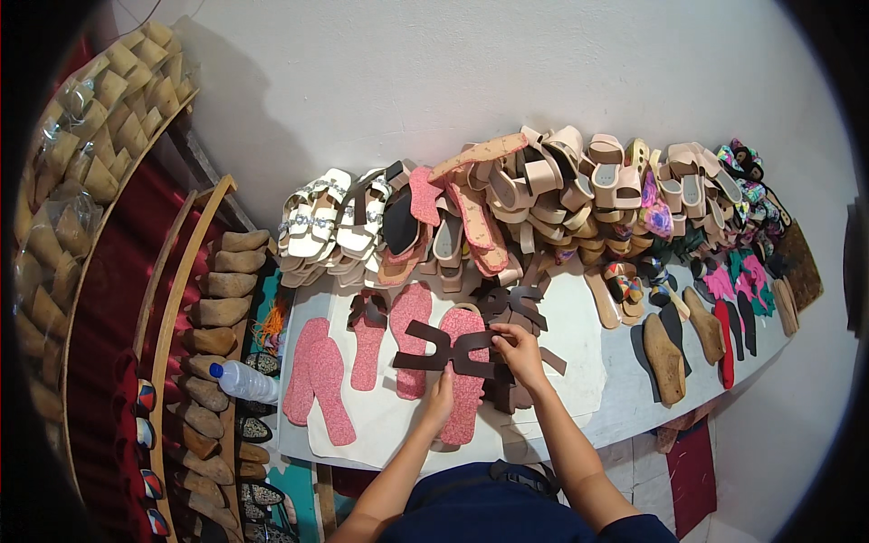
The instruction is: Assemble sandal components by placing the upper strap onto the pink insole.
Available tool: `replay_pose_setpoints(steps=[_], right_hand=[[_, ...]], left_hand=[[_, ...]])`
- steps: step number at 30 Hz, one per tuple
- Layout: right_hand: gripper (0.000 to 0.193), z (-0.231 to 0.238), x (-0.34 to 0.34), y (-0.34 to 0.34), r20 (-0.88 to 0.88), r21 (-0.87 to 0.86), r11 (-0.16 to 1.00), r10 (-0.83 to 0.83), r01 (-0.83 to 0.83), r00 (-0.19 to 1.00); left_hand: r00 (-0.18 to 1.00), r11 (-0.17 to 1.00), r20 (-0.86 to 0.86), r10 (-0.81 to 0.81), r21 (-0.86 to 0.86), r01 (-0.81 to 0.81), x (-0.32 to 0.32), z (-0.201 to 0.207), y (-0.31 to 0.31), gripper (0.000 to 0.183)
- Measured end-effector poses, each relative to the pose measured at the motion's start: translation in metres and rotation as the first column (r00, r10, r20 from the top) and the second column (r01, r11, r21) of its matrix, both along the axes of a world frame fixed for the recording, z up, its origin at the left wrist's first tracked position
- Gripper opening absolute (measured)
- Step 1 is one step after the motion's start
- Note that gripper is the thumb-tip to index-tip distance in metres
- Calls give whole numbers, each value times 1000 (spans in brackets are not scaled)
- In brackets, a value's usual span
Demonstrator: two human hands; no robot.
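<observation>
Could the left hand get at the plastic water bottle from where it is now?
Probably yes: the water bottle lies at the table's left edge, and only flat pink insoles lie between it and the left hand.

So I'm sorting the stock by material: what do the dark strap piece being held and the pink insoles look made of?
The dark strap piece looks like thin matte leather or faux leather: flat, dark brown, cleanly cut edges. The pink insoles look like speckled, glittery sheet, perhaps fabric-faced foam or board; the finish is grainy, not glossy.

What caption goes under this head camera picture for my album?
Two hands, left hand and right hand, hold a dark brown strap piece over a pink insole on a white table.
</observation>
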State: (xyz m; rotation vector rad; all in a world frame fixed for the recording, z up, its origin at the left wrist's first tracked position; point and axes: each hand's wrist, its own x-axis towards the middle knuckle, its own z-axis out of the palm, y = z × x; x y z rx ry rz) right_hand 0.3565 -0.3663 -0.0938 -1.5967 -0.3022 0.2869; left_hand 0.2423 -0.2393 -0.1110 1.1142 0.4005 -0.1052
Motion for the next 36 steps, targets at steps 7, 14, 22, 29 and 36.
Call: replay_pose_setpoints(steps=[7, 14, 22, 29, 36], right_hand=[[18, 10, 0, 2, -158, 114, 992, -37, 56, 987], [17, 8, 2, 1, -150, 132, 991, 20, 0, 988], [20, 5, -2, 2, -10, -141, 984, -114, 111, 993], [20, -7, -8, 8, -78, -113, 979, -178, 169, 981], [23, 18, -19, 9, -120, -66, 994, -99, 92, 988]], left_hand=[[1000, 1000, 17, 9, 12, -9, 0, 1, -2, 57], [998, 999, 44, 38, 37, -39, 2, 4, -2, 58], [997, 993, 31, 71, 91, -73, 2, 4, -4, 59], [990, 973, 76, 123, 185, -135, 4, 3, -10, 60], [998, 867, 5, 59, 495, -54, 3, 4, -2, 60]])
